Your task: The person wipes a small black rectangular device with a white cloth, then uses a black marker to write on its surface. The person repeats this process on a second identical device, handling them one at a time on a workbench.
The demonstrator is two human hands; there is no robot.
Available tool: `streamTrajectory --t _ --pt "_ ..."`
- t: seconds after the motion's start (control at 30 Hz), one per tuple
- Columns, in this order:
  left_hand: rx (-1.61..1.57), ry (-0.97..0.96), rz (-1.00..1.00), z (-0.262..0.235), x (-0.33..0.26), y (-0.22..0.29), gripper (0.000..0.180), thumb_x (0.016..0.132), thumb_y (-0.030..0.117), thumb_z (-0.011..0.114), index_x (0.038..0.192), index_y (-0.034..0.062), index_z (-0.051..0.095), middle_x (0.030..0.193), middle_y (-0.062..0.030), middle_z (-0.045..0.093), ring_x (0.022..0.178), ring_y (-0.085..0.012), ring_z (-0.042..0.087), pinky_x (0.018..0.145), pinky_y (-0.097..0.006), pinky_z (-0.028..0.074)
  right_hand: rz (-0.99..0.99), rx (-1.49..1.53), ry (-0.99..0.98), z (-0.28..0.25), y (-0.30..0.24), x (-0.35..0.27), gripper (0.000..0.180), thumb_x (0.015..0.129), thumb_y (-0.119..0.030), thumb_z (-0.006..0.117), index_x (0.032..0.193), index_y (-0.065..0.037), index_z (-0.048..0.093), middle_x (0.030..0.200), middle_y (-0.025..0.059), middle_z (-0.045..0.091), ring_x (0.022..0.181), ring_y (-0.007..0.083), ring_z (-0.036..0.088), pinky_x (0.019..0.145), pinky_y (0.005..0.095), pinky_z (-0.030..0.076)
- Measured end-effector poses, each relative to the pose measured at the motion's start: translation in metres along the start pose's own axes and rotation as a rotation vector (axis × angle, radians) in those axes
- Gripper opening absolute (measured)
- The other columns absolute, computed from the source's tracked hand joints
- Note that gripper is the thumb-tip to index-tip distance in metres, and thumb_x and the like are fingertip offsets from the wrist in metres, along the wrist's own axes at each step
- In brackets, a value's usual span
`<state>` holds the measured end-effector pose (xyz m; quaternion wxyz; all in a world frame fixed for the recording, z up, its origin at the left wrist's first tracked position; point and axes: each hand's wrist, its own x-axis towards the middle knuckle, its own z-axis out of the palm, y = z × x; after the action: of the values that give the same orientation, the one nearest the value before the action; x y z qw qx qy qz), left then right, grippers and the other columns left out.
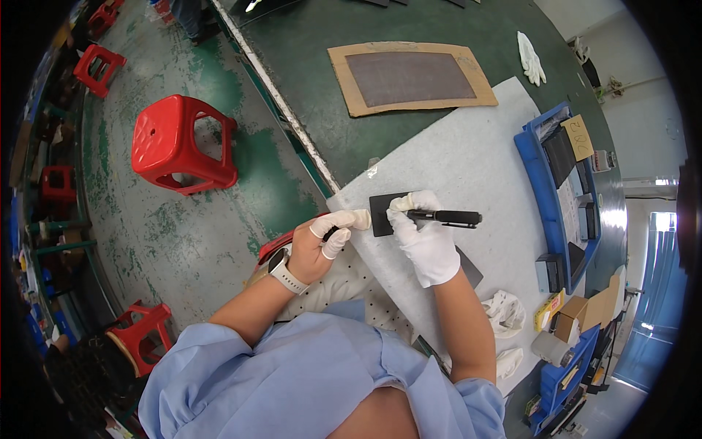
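My right hand [424, 241], in a white glove, grips a black pen [457, 218] that lies nearly level across it. Under its fingertips is a small dark rectangular plate [379, 214] on the white cloth [482, 161]. White finger cots cover fingers of my left hand [322, 245], which is curled just left of the plate, one fingertip close to the plate's edge. Something small and black shows between its fingers, too hidden to name. Partly beneath my right wrist lies another dark flat piece [469, 268].
Beyond the cloth, a dark sheet rests on cardboard [340, 77]. Far right lies a white glove [530, 58]. A blue tray [537, 175] with dark pieces and boxes stands at right. Crumpled white gloves [504, 314] lie near my right forearm. A red stool [164, 139] stands left of the table.
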<state>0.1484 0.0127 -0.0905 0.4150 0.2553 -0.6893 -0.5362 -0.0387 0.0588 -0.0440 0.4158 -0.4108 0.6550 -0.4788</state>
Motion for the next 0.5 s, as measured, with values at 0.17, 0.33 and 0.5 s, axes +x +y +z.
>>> streamTrajectory --t 0.17,0.33,0.5 --pt "-0.001 0.001 -0.007 0.0 -0.001 -0.001 0.022 0.095 0.014 0.052 0.109 -0.0021 0.056 0.105 -0.0175 0.066 0.095 -0.0253 0.066 0.085 -0.034 0.05 0.011 0.002 -0.024 -0.001 0.004 0.0 0.014 0.081 -0.011 0.065 0.088 -0.002 0.057 0.082 0.0081 0.061 0.072 0.0136 0.058 0.066 0.0278 0.048" --pt "-0.014 -0.003 -0.003 0.0 0.001 0.0 0.022 0.095 0.014 0.052 0.109 -0.0022 0.056 0.105 -0.0173 0.066 0.095 -0.025 0.065 0.086 -0.034 0.05 -0.107 -0.042 -0.023 0.0 0.007 0.001 0.013 0.082 -0.011 0.064 0.088 -0.003 0.057 0.081 0.006 0.06 0.072 0.0117 0.057 0.065 0.0271 0.048" --pt "-0.017 -0.002 -0.006 0.0 0.0 0.001 0.022 0.095 0.014 0.051 0.109 -0.0028 0.056 0.105 -0.0177 0.066 0.096 -0.0251 0.065 0.086 -0.034 0.05 0.101 0.312 0.06 0.0 -0.014 -0.002 0.008 0.085 -0.007 0.061 0.09 -0.005 0.055 0.083 0.0036 0.06 0.072 0.009 0.055 0.064 0.024 0.047"
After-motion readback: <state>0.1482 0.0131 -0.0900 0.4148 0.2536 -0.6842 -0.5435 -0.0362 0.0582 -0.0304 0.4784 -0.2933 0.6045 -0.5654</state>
